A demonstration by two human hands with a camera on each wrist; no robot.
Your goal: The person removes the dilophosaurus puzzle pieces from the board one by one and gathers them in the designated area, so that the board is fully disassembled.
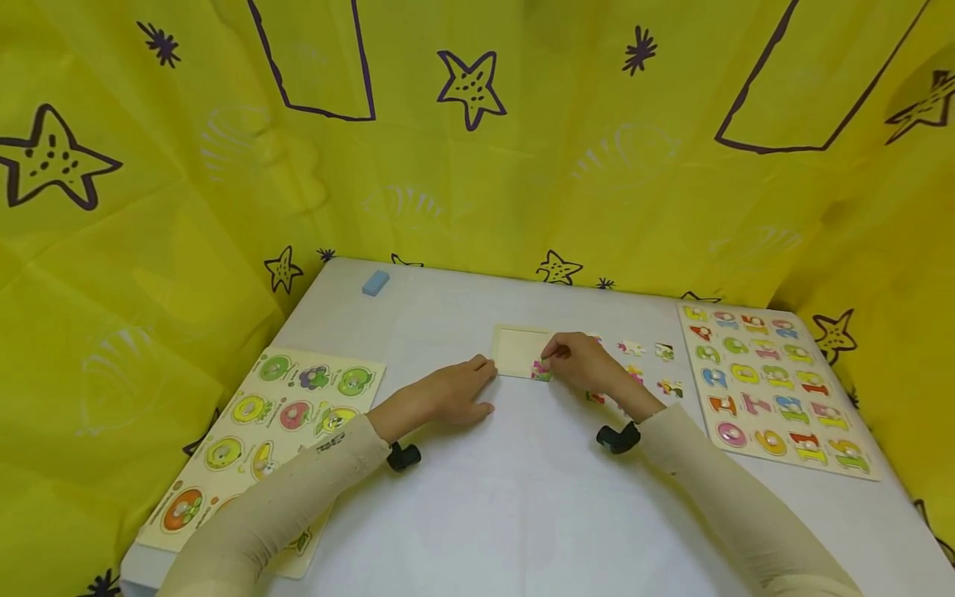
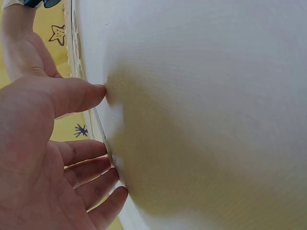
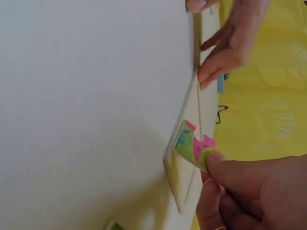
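A small pale puzzle tray (image 1: 515,344) lies on the white table, its recess mostly bare. My right hand (image 1: 585,362) pinches a pink and green jigsaw piece (image 3: 194,143) between thumb and forefinger. That piece is over the tray's lower right corner, tilted in the right wrist view; whether it touches the bottom is hard to tell. My left hand (image 1: 455,394) rests at the tray's left edge, fingertips against it and fingers loosely extended. In the left wrist view the left hand (image 2: 48,163) holds nothing.
Several loose jigsaw pieces (image 1: 630,348) lie right of the tray, some hidden by the right hand. A number board (image 1: 746,452) is at the right; a fruit board (image 1: 294,390) at the left, partly under the left sleeve. A blue block (image 1: 376,283) sits far back.
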